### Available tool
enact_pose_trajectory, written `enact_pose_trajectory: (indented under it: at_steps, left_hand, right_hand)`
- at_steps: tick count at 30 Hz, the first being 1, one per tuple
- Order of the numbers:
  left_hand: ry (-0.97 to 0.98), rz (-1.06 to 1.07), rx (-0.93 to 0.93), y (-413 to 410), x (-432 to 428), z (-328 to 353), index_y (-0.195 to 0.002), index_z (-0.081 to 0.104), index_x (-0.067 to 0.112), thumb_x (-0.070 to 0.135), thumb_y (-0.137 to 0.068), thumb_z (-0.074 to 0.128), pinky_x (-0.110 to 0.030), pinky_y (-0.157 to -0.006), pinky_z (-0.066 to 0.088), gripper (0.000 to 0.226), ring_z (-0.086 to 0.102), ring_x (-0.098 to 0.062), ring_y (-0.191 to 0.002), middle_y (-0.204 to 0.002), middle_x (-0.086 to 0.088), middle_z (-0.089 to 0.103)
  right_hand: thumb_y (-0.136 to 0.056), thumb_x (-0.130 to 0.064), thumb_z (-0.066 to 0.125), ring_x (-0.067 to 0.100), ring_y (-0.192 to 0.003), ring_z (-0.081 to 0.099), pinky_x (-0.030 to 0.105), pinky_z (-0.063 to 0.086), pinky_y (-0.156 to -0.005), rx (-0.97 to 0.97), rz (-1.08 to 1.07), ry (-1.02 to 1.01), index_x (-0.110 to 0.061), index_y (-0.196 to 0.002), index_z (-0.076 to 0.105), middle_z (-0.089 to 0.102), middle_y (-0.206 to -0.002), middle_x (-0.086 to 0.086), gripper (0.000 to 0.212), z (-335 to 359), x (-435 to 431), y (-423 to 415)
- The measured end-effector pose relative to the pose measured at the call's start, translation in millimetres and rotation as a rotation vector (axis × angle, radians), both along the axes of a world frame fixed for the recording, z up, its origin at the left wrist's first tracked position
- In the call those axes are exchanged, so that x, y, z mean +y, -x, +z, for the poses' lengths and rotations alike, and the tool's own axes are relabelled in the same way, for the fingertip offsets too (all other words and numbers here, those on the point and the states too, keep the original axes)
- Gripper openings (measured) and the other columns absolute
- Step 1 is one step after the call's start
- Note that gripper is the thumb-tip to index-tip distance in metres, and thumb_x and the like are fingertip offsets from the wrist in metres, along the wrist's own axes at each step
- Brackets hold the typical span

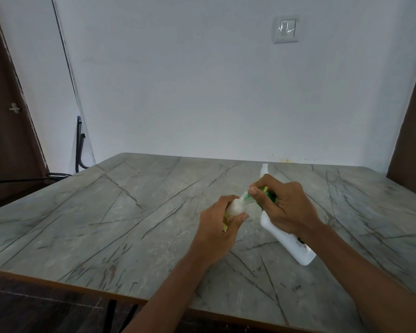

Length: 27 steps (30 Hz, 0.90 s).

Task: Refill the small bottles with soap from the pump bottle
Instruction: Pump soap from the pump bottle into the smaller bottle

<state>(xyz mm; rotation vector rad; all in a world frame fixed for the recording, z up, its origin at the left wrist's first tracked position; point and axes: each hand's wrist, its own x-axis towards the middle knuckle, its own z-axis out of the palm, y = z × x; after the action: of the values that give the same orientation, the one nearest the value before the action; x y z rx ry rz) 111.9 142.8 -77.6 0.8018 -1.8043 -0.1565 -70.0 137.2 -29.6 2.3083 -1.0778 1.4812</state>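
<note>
1. Table (130,212): the work surface, under both hands.
2. Pump bottle (288,239): white, just below the right hand (288,203), apparently lying down within reach; its dark print is unreadable.
3. Left hand (216,224): curled round a small bottle (235,207), which is angled so that its neck meets the right hand.
4. Right hand: pinches a green-yellow piece (267,192), possibly a second bottle, at that neck.
5. Small bottle's yellow label: illegible.

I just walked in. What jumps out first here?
Two bare hands work above the grey veined table. The left hand holds a small whitish bottle and the right hand a green-and-yellow bottle, their tips close together. A white pump bottle slants beneath the right hand.
</note>
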Motion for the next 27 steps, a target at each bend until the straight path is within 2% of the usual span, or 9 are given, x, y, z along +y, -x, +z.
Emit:
enact_pose_trajectory:
  at_steps: [2, 3, 6, 11, 14, 18, 23, 27]
  left_hand:
    - [0.008, -0.003, -0.006, 0.1, 0.3, 0.1, -0.114, 0.059, 0.011, 0.042, -0.088, 0.058, -0.008, -0.062, 0.045, 0.041, 0.057, -0.007, -0.078, -0.091, 0.008, 0.061]
    - [0.007, -0.002, -0.004, -0.1, -0.2, 0.0, -0.114, 0.058, 0.011, 0.042, -0.088, 0.058, -0.008, -0.062, 0.045, 0.040, 0.057, -0.007, -0.078, -0.091, 0.008, 0.061]
    - [-0.012, 0.021, 0.033, -0.5, -1.1, -0.2, -0.114, 0.058, 0.013, 0.037, -0.089, 0.063, -0.013, -0.063, 0.048, 0.035, 0.058, -0.009, -0.080, -0.091, 0.008, 0.062]
    - [-0.025, 0.031, 0.063, 0.9, 0.3, 1.4, -0.113, 0.056, 0.020, 0.032, -0.088, 0.064, -0.013, -0.063, 0.049, 0.029, 0.059, -0.008, -0.081, -0.088, 0.015, 0.059]
    - [-0.025, 0.039, 0.051, 0.6, -0.5, 0.9, -0.113, 0.054, 0.022, 0.031, -0.090, 0.065, -0.011, -0.063, 0.047, 0.028, 0.058, -0.006, -0.080, -0.088, 0.019, 0.057]
    - [-0.018, 0.047, 0.041, -0.4, -1.6, -0.3, -0.115, 0.057, 0.012, 0.030, -0.090, 0.065, -0.006, -0.063, 0.044, 0.032, 0.058, -0.001, -0.079, -0.090, 0.010, 0.060]
    - [-0.016, 0.048, 0.046, 0.0, -1.5, 1.4, -0.114, 0.058, 0.009, 0.030, -0.089, 0.065, -0.005, -0.062, 0.042, 0.033, 0.056, 0.005, -0.076, -0.089, 0.008, 0.060]
    - [-0.008, 0.024, 0.028, 1.1, -0.6, 1.1, -0.114, 0.058, 0.010, 0.032, -0.088, 0.064, -0.005, -0.063, 0.042, 0.034, 0.056, 0.004, -0.077, -0.091, 0.009, 0.060]
  right_hand:
    - [-0.096, -0.066, 0.034, 0.016, -0.041, 0.046, 0.019, 0.031, -0.042, 0.012, -0.016, -0.006, -0.024, -0.088, 0.064, 0.047, -0.044, -0.003, 0.052, 0.4, 0.6, -0.2]
    - [-0.096, -0.066, 0.033, 0.014, -0.041, 0.046, 0.018, 0.032, -0.042, 0.022, -0.024, -0.012, -0.025, -0.092, 0.065, 0.049, -0.045, -0.003, 0.052, -0.4, 0.6, 0.0]
    - [-0.097, -0.065, 0.029, 0.009, -0.043, 0.049, 0.028, 0.042, -0.043, 0.045, -0.030, -0.018, -0.032, -0.111, 0.061, 0.054, -0.050, -0.003, 0.048, -4.2, 0.9, 2.2]
    - [-0.098, -0.064, 0.026, 0.006, -0.048, 0.051, 0.027, 0.043, -0.046, 0.046, -0.004, -0.017, -0.040, -0.123, 0.053, 0.055, -0.055, -0.010, 0.045, -5.3, 2.4, 4.0]
    - [-0.098, -0.064, 0.026, 0.009, -0.048, 0.051, 0.026, 0.043, -0.046, 0.048, -0.008, -0.014, -0.041, -0.123, 0.053, 0.053, -0.054, -0.009, 0.043, -5.7, 1.8, 3.8]
    - [-0.098, -0.065, 0.027, 0.011, -0.043, 0.050, 0.027, 0.041, -0.044, 0.038, -0.006, -0.014, -0.040, -0.118, 0.055, 0.052, -0.049, -0.005, 0.043, -5.1, 0.3, 2.1]
    - [-0.097, -0.064, 0.031, 0.015, -0.041, 0.049, 0.032, 0.041, -0.043, 0.022, -0.010, -0.031, -0.039, -0.114, 0.054, 0.052, -0.047, 0.001, 0.038, -4.0, -2.0, 1.2]
    - [-0.098, -0.060, 0.036, 0.016, -0.041, 0.049, 0.030, 0.039, -0.043, -0.004, -0.008, -0.019, -0.034, -0.101, 0.058, 0.054, -0.047, -0.001, 0.033, -3.1, -2.1, 0.5]
